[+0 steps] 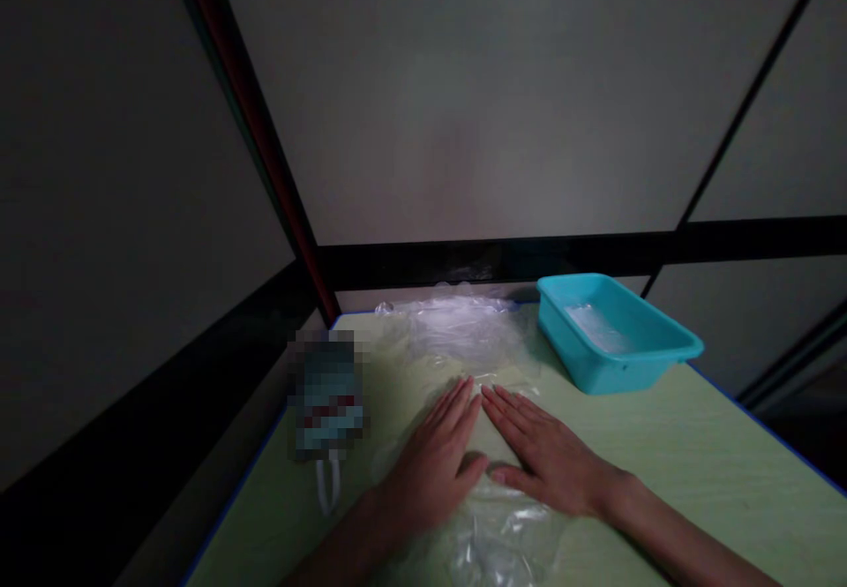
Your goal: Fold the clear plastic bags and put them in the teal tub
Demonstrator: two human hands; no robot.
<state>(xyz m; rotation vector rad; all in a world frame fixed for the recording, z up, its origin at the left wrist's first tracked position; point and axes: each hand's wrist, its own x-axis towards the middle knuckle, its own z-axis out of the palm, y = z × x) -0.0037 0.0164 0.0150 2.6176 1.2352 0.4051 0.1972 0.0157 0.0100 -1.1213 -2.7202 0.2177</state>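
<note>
A thin, clear plastic piece (506, 538), perhaps a bag or film, lies spread on the pale green table (668, 472). Both my hands rest flat on it with their fingertips pointing away from me and nearly meeting. Fingers stretched out, my left hand (437, 455) presses on its left part. My right hand (552, 455) lies just to the right, also flat and holding nothing. Beyond my fingertips, more crumpled clear plastic (463, 327) is heaped towards the back edge. Whether it is one piece with the plastic under my hands, I cannot tell.
A turquoise plastic basin (615, 371) stands at the back right with some clear plastic (599, 327) inside. On the left lies a pixelated dark and teal item (329, 402) with a white loop (327, 485). White wall panels (496, 128) with black trim rise behind the table.
</note>
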